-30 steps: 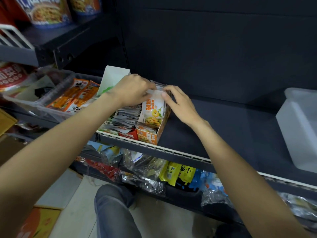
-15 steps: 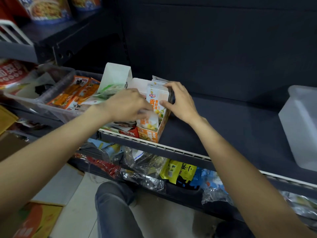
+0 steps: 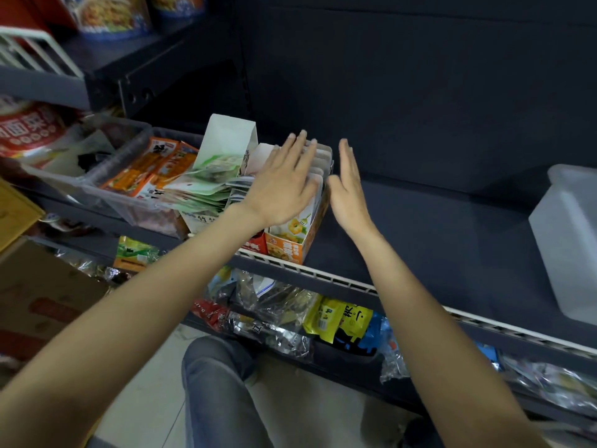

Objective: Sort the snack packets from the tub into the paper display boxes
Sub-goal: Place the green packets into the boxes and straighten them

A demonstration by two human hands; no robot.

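Dark shelf (image 3: pixel 420 240) runs left to right, white ribbed strip along its near edge. Translucent white tub (image 3: pixel 568 253) sits at far right of shelf, well apart from the hands. Clear bin (image 3: pixel 129 202) at left holds orange snack packets (image 3: pixel 151 166). Just right of it, green-and-white packets (image 3: pixel 200 185) lie piled in a paper box with a tall white back flap (image 3: pixel 226 137). Orange paper display box (image 3: pixel 290 247) stands at the shelf's near edge, a row of white packets (image 3: pixel 318 163) upright inside. Left hand (image 3: pixel 284 185) is flat, fingers straight and spread, palm down over the tops of those upright packets; can't tell if touching. Right hand (image 3: pixel 349 185) is edge-on, fingers straight together, just beside the box's right wall, holding nothing. Lower shelf below has foil and yellow bags (image 3: pixel 336 318). Jeans-clad knee (image 3: pixel 219 383) at bottom.
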